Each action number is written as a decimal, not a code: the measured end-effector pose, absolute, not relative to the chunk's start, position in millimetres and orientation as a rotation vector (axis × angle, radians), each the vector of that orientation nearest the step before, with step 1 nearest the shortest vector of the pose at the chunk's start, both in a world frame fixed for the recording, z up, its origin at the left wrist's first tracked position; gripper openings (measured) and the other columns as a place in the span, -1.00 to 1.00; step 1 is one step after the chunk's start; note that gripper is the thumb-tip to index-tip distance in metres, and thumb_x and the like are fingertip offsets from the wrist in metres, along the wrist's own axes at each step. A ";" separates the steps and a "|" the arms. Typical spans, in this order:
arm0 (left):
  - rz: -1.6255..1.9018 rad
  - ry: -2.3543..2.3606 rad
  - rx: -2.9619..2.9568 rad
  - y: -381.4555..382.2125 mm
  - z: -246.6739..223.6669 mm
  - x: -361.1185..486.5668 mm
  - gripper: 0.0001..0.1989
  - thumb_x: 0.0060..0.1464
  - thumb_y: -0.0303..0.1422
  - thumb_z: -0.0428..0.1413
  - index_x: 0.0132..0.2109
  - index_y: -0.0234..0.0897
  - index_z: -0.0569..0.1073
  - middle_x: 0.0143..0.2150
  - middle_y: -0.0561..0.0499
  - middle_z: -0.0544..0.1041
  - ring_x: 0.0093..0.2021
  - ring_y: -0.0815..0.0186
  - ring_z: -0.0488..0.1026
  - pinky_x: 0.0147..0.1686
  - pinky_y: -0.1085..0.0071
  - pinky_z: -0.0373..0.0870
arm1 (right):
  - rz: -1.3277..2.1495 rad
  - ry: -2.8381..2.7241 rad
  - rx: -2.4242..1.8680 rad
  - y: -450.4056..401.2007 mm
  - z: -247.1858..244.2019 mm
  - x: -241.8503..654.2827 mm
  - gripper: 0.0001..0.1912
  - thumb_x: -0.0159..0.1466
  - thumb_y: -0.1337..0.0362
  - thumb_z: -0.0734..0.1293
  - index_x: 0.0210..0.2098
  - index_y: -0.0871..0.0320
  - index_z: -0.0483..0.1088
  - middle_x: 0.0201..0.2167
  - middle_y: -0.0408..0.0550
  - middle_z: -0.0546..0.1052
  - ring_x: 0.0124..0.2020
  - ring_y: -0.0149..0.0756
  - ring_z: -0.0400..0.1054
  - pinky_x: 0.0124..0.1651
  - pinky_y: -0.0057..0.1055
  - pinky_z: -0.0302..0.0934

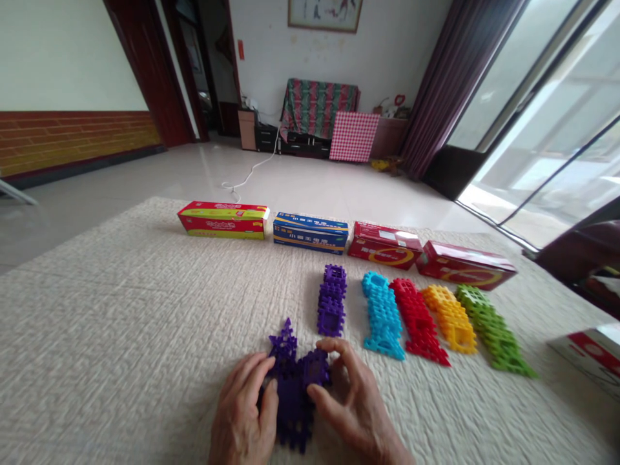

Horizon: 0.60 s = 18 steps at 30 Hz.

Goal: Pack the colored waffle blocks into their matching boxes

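Observation:
Several purple interlocking toy pieces (pixel 294 405) lie bunched between my two hands on the textured cream cover. My left hand (pixel 246 407) rests along their left edge, fingers bent against a purple piece with a pointed end (pixel 285 342). On the right, my right hand (pixel 356 400) pinches a square purple piece (pixel 316 369) between thumb and fingers. Just beyond, a row of purple pieces (pixel 332 300) lies flat. To its right are rows of blue pieces (pixel 382 313), red pieces (pixel 419 320), yellow pieces (pixel 450 318) and green pieces (pixel 494 329).
Behind the rows stand a red-and-yellow box (pixel 223 221), a blue box (pixel 310 234) and two red boxes (pixel 385 245). A white-and-red box (pixel 591 355) sits at the right edge. A white cable (pixel 252 169) crosses the tiled floor farther back.

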<state>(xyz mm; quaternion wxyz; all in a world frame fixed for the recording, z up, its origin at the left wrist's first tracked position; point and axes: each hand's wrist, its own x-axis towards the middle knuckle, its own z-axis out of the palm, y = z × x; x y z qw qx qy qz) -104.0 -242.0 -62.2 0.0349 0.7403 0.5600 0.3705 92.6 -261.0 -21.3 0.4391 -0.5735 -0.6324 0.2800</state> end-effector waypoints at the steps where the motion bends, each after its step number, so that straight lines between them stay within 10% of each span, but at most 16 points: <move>1: 1.137 1.717 2.274 -241.9 -62.2 -104.2 -0.69 0.16 -0.32 -0.04 -0.08 -0.27 0.54 -0.05 -0.14 0.58 -0.03 0.11 0.51 -0.06 0.15 0.52 | 0.699 -1.590 -1.436 -260.8 -20.1 93.4 -0.54 0.09 0.34 0.35 -0.01 0.08 0.25 -0.15 -0.05 0.48 -0.20 -0.24 0.39 -0.19 -0.37 0.32; 18: 1.129 1.717 2.291 -240.7 -61.3 -104.8 -0.69 0.16 -0.32 -0.04 -0.09 -0.26 0.55 -0.06 -0.13 0.58 -0.05 0.12 0.52 -0.07 0.18 0.52 | 0.664 -1.912 -1.452 -261.1 -12.9 105.2 -0.60 0.05 0.47 0.29 -0.11 0.08 0.28 0.05 0.03 0.34 0.07 -0.17 0.27 0.10 -0.23 0.19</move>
